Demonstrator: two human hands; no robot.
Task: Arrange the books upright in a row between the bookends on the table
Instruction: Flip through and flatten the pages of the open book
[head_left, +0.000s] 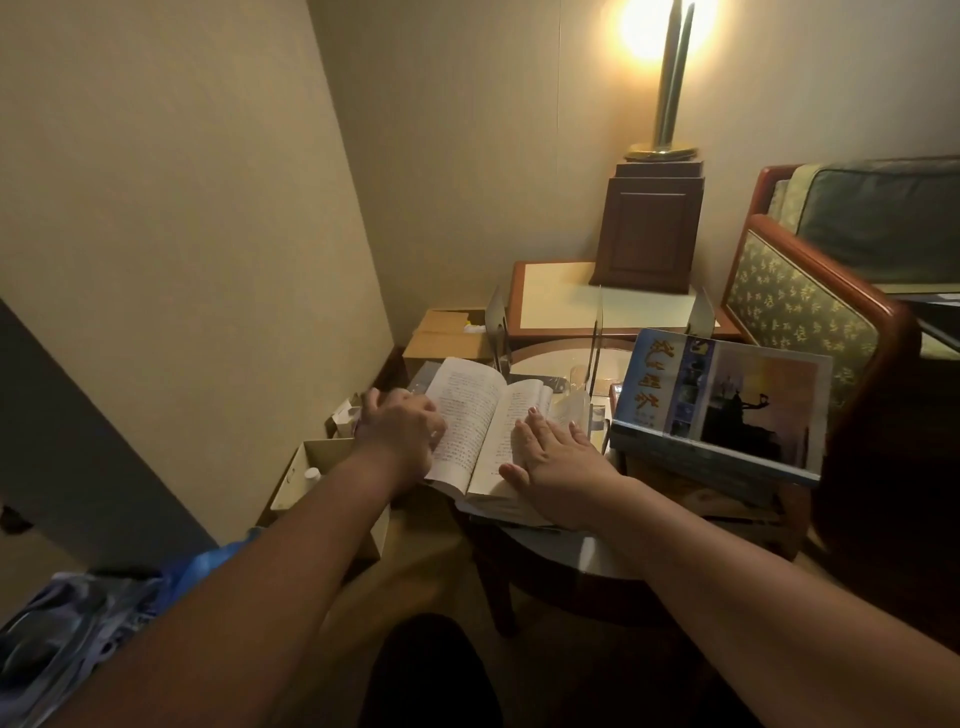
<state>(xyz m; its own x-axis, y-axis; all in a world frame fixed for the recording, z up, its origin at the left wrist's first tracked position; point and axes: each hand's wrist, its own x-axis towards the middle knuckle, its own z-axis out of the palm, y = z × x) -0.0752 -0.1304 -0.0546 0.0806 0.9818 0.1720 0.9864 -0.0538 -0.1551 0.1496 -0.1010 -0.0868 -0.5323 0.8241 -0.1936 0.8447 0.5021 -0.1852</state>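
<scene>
Both hands press an open paperback (478, 415); clear bookends (597, 332), perhaps acrylic.

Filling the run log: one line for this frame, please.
left hand: on left page | right hand: flat on right page | white-paged open book: lying open | blue photo-cover book: flat on pile | clear acrylic bookends: no books between

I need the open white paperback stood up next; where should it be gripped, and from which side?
Close it first. The open white paperback lies flat, pages up, left hand on its left page, right hand pressing the right. Then probably grip the spine at the central fold, coming from the near edge.
</scene>
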